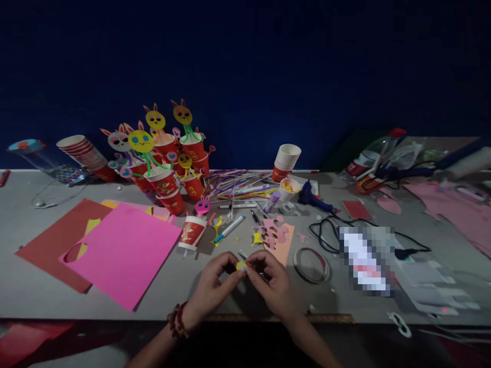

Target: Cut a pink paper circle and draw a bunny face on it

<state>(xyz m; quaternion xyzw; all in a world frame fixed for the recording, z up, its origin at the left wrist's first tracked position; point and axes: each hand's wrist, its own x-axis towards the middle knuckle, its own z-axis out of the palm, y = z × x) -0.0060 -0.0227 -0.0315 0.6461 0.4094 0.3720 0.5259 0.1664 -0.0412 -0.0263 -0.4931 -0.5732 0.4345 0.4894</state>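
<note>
A person's two hands at work over the front part of a grey table point(161, 301). The left hand point(217, 286), with a dark red bracelet point(178, 321) at its wrist, pinches a small yellow piece point(241, 266) between thumb and forefinger; the right hand point(275, 286) grips the opposite edge of the same piece with its fingertips. The piece thus lies between the two hands, largely covered by the fingers — its full outline cannot be told. Just beyond the hands lie a blue marker point(229, 229) and, to its right, a pink cut-out scrap point(278, 232) partly over a sheet of orange paper point(287, 250). A roll of tape point(327, 268) lies flat near the right hand. On the left, a bright pink sheet point(126, 255) overlaps a brownish-red sheet point(49, 245); near its right corner stands a red-and-white cup point(192, 234) bearing a pink rabbit head point(202, 205). Farther back are more red cups point(163, 181) with rabbit-eared heads, a heap of coloured sticks point(245, 190), a stack of paper cups point(286, 163) and a blue glue gun point(312, 197) — all well apart from the hands.
</note>
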